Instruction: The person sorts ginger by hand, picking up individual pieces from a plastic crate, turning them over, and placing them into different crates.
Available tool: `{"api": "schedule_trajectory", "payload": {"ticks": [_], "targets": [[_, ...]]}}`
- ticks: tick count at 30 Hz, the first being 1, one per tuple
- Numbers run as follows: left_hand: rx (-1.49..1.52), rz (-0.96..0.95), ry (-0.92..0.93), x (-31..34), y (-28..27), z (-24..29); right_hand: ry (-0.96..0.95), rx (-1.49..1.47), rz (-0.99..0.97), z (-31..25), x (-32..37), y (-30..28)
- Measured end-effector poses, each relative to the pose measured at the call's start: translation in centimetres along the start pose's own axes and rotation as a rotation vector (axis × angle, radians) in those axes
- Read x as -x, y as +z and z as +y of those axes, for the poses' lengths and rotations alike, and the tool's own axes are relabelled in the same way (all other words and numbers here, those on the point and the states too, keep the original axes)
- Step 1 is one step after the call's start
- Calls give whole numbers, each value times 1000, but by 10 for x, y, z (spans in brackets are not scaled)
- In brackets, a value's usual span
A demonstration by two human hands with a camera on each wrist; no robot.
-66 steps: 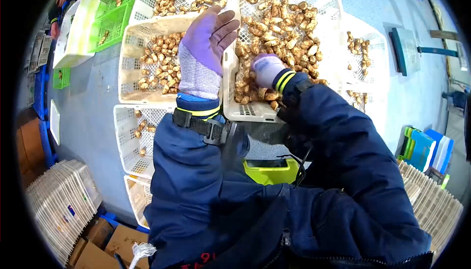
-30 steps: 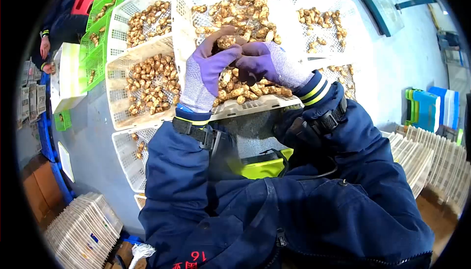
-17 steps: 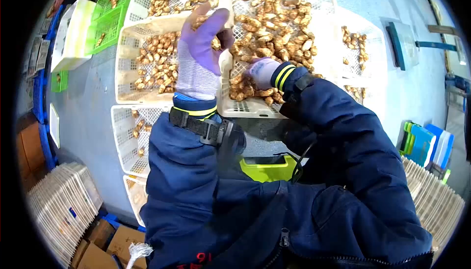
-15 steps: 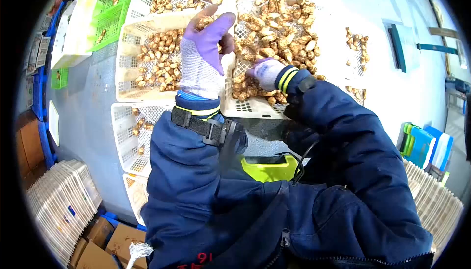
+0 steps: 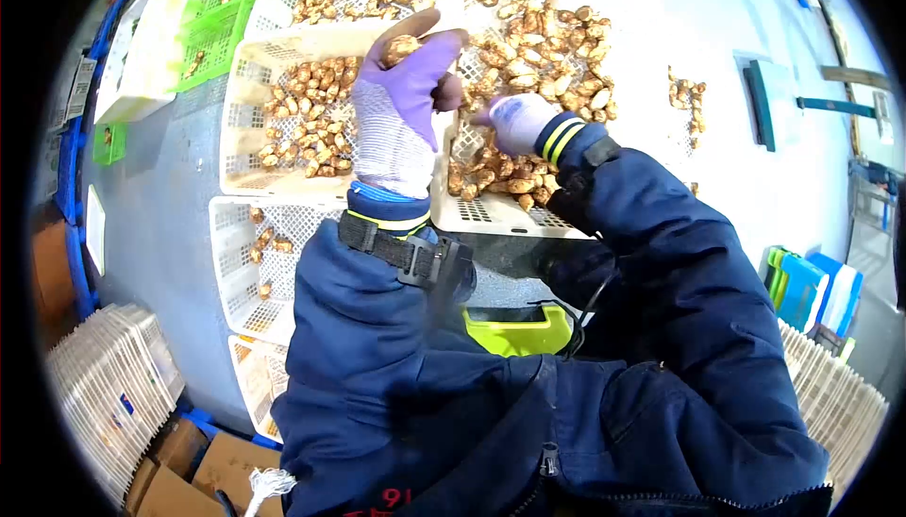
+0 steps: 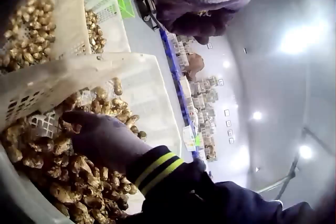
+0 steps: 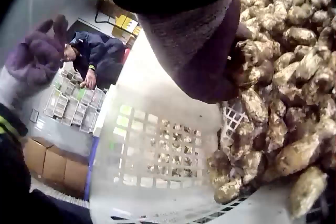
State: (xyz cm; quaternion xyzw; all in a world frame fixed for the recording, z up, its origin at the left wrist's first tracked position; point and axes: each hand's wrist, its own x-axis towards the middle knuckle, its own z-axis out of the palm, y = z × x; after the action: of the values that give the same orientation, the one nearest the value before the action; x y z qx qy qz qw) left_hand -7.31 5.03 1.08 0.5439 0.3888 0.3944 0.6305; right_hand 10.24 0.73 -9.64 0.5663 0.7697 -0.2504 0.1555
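My gloved left hand [image 5: 406, 92] is raised over the edge between two white crates. Its fingers and thumb curl round a brown-and-white mushroom [image 5: 401, 50]. My gloved right hand [image 5: 519, 125] is low inside the larger white crate [image 5: 491, 225], among several loose mushrooms [image 5: 557, 55]. In the left wrist view the right hand [image 6: 102, 137] points its fingers down into the pile. Mushrooms [image 7: 252, 66] lie right at its fingertips in the right wrist view; I cannot tell whether it grips one. The left hand [image 7: 37, 58] shows at the left there, bent inward.
A second white crate [image 5: 243, 130] with smaller mushrooms stands to the left, another [image 5: 231, 272] below it. Green baskets [image 5: 203, 55] and a white box [image 5: 142, 55] are farther left. A lime-green bin [image 5: 519, 333] stands before my body. Another person [image 7: 97, 50] is across the room.
The left hand showed an open palm at first, then met the right hand above the crate. It has since drawn apart, with a mushroom in it; the right hand has gone back down to the pile.
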Motion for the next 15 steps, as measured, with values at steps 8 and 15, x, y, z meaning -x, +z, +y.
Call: {"api": "schedule_trajectory", "payload": {"ticks": [8,15], "targets": [[55,-123,13,-7,-6,-11,133,-24,-165,4,-13,33],[326,-193,-249,0,13,-17,175,-778,187,40,111,-53]]}}
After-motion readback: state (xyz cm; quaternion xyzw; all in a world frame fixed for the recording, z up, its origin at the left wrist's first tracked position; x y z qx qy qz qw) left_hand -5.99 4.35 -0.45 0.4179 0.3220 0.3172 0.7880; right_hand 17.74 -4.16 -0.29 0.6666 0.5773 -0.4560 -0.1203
